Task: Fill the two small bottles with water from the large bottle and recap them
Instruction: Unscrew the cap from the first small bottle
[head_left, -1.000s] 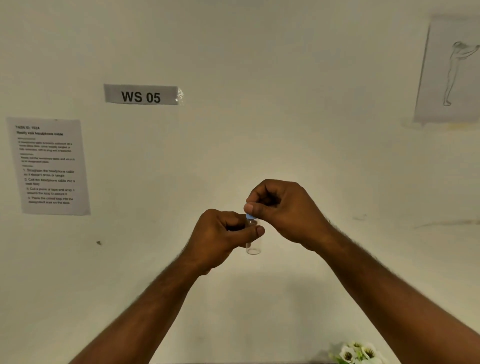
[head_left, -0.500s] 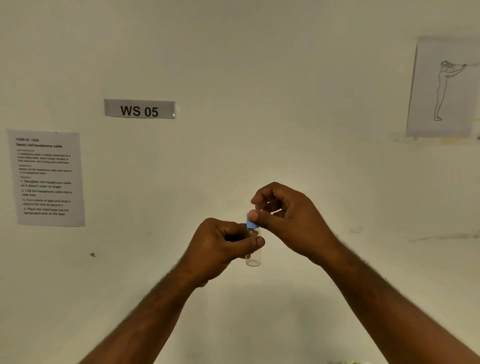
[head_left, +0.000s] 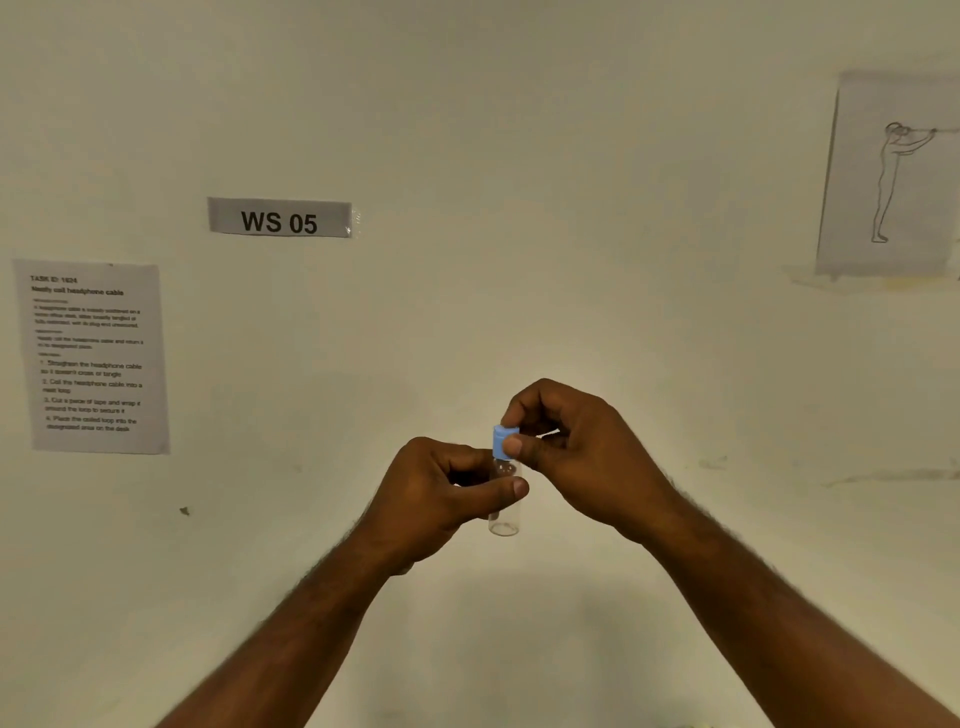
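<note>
head-worn view, close, facing wall (head_left: 571, 260)

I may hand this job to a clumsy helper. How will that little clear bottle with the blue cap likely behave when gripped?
The small bottle looks like clear, smooth, hard material, so probably slippery and possibly breakable if dropped. It seems empty, so likely very light. The left hand pinches its body while the right hand grips the blue cap.

Bare, hairy forearms (head_left: 779, 613), apparently sleeveless.

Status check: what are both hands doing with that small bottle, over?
Left hand gripping small clear bottle, held upright in mid-air. Right hand pinching blue cap at bottle's neck. Bottle looks empty. Nothing obstructing.
</note>
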